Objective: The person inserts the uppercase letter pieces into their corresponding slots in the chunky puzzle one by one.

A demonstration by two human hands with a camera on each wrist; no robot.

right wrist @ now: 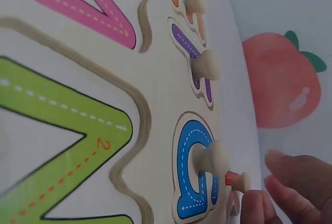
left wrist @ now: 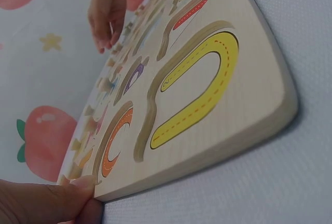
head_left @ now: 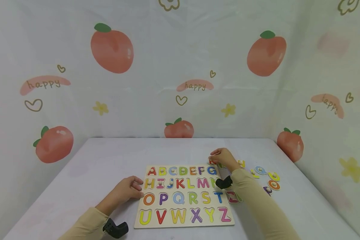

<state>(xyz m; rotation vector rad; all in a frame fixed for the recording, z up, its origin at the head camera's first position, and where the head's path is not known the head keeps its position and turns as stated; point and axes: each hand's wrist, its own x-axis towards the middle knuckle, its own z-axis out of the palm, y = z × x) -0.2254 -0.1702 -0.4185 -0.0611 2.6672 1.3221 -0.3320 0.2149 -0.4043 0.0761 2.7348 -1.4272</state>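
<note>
A wooden alphabet puzzle board (head_left: 184, 196) lies flat on the table. Knobbed letter pieces sit in its slots from A through J; the K slot (head_left: 180, 183) and those after it show only printed letters. My left hand (head_left: 126, 190) rests at the board's left edge, its thumb (left wrist: 78, 182) touching the edge in the left wrist view. Beyond the board's far right corner, my right hand (head_left: 225, 159) reaches over a red letter piece (head_left: 212, 161). In the right wrist view, its spread fingers (right wrist: 295, 169) stand beside that piece's knob (right wrist: 241, 182), apparently not around it.
Loose pieces lie right of the board: a blue Q (head_left: 260, 170), a yellow U (head_left: 274, 176), an orange O (head_left: 274, 185), a purple piece (head_left: 267, 190) and several more. A red Z-shaped piece (head_left: 232, 197) lies against the board's right edge, partly under the right forearm.
</note>
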